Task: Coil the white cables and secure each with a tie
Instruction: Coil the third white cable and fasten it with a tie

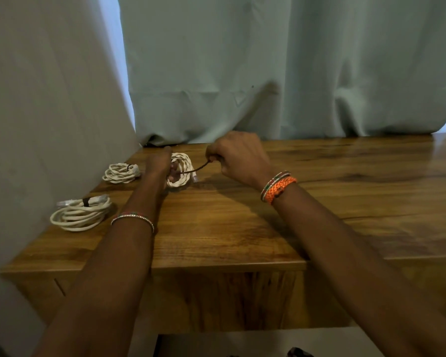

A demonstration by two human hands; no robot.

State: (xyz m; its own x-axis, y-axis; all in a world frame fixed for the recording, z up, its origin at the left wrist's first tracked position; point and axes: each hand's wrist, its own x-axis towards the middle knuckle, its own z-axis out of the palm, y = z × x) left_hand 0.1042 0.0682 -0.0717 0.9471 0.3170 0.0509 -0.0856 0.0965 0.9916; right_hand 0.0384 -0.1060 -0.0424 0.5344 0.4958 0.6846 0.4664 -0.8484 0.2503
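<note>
A coiled white cable (182, 171) stands tilted on the wooden table (242, 222) near its far left. My left hand (158, 163) grips the coil from its left side, fingers hidden behind it. A thin dark tie (194, 169) runs from the coil up to my right hand (238, 157), which pinches its free end and holds it stretched taut. Two more white coils lie flat to the left: the far coil (121, 173) and the near coil (81, 213), each with a dark tie wrapped around it.
A pale green curtain (268, 73) hangs behind the table's far edge. A light wall (41, 112) runs close along the table's left side. The table's front edge lies near me, with a drawer face (216, 300) beneath.
</note>
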